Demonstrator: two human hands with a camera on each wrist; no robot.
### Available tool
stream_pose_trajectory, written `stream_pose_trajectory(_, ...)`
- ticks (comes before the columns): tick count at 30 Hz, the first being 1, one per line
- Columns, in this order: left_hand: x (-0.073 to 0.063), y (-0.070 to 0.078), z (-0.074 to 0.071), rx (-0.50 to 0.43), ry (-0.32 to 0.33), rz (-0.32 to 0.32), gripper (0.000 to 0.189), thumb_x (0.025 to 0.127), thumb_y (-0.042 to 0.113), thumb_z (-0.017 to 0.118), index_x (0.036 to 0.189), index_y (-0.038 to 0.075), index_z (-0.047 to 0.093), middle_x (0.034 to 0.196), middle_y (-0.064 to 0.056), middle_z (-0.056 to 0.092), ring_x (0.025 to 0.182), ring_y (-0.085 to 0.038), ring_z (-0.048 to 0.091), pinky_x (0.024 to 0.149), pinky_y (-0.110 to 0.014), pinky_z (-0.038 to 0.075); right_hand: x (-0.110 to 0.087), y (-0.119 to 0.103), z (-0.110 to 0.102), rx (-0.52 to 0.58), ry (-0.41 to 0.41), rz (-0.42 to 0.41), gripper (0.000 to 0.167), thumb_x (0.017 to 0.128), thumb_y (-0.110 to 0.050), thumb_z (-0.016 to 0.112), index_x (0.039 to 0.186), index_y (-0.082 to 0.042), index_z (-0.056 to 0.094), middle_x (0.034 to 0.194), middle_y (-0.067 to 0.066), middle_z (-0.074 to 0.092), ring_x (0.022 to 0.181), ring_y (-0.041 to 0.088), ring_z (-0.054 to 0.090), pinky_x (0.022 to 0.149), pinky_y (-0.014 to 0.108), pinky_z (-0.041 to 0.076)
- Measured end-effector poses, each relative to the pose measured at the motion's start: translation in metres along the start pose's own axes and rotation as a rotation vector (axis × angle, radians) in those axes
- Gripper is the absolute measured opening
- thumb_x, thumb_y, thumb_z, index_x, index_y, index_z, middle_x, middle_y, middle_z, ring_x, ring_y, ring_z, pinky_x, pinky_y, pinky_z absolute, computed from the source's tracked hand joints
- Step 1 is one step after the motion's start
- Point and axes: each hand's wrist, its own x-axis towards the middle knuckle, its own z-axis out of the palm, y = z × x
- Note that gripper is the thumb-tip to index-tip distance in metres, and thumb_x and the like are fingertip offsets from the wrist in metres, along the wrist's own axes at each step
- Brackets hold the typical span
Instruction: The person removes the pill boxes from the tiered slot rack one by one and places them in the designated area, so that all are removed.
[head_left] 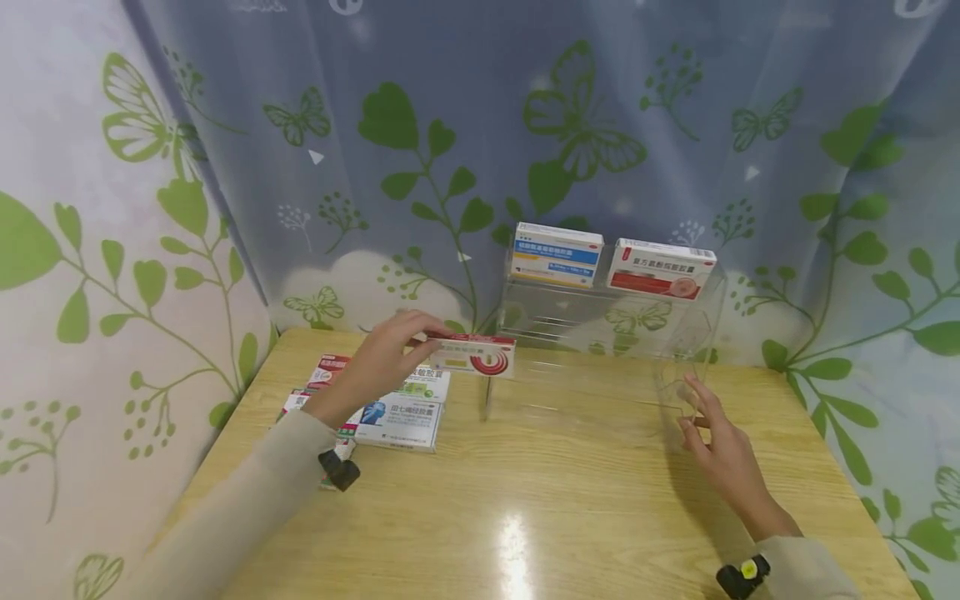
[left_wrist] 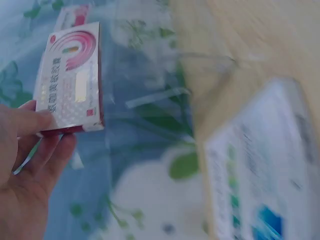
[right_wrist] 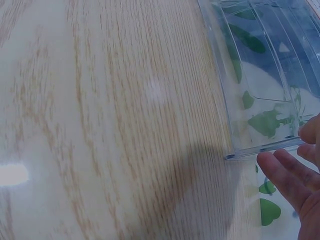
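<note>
My left hand (head_left: pixel 390 354) pinches a red-and-white medicine box (head_left: pixel 480 357) by one end, thumb on its printed face and fingers behind. The box is held up at the left front of a clear acrylic display rack (head_left: pixel 570 392). In the left wrist view, that box (left_wrist: pixel 72 80) shows a pink ring design and a capsule picture. On the rack's other side, my right hand (head_left: pixel 727 458) has its fingers loosely extended at the side panel. The right wrist view shows fingertips (right_wrist: pixel 267 161) at that panel's edge; how firmly they touch, I cannot tell.
A blue-and-white box (head_left: pixel 557 254) and a red-and-white box (head_left: pixel 662 269) stand on the rack's top tier. Several medicine boxes lie at the left, among them a white box (head_left: pixel 401 425) with a blue picture. A patterned curtain (head_left: pixel 450 125) hangs behind the wooden table (head_left: pixel 600 517).
</note>
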Motion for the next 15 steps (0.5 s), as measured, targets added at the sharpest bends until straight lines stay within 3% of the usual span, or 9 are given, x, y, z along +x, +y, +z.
stream_pose_trajectory(9, -0.075, -0.054, -0.017, 0.002, -0.127, -0.167, 0.023, 0.107, 0.010, 0.070, 0.129, 0.016, 0.076, 0.132, -0.005, 0.075, 0.122, -0.028, 0.071, 0.097, -0.047, 0.065, 0.001, -0.001, 0.001, 0.003, 0.001, -0.004, 0.077, 0.105, 0.003, 0.066, 0.172, -0.016, 0.031, 0.148, 0.038, 0.060, 0.087, 0.044, 0.078, 0.057, 0.019, 0.058)
stream_pose_trajectory(15, -0.110, -0.078, -0.015, -0.019, -0.209, -0.201, 0.020, 0.105, 0.010, 0.072, 0.123, 0.018, 0.077, 0.125, -0.002, 0.077, 0.114, -0.024, 0.072, 0.090, -0.038, 0.066, 0.000, 0.000, 0.003, -0.013, 0.026, -0.016, 0.078, 0.103, 0.004, 0.068, 0.170, -0.015, 0.034, 0.147, 0.036, 0.061, 0.085, 0.042, 0.078, 0.055, 0.020, 0.057)
